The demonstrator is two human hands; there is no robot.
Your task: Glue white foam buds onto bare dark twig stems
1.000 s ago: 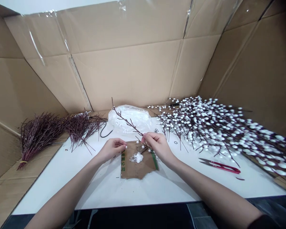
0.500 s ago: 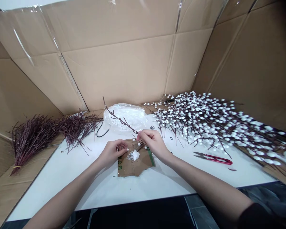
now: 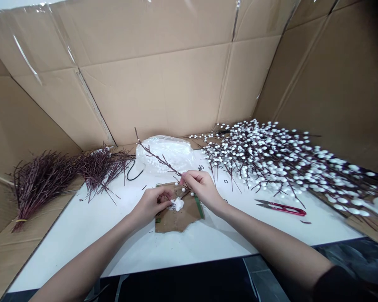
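Observation:
My right hand (image 3: pixel 200 187) pinches a dark red bare twig (image 3: pixel 156 157) that reaches up and left over a clear plastic bag of white beads (image 3: pixel 165 153). A few white beads sit on the twig near my fingers. My left hand (image 3: pixel 153 204) is closed in a pinch, its fingertips touching a white glue blob (image 3: pixel 177 204) on a scrap of brown cardboard (image 3: pixel 176 218). What the left fingers hold is too small to make out. Both hands work above a white table (image 3: pixel 97 222).
Bundles of bare dark red twigs (image 3: pixel 50 176) lie at the left. A big heap of twigs with white beads (image 3: pixel 277 161) fills the right. Red thread snips (image 3: pixel 282 207) lie right of my right wrist. Cardboard walls (image 3: pixel 164 75) surround the table.
My left hand has moved right, from beside the cardboard scrap onto the glue blob. My right hand and the twig have stayed about where they were.

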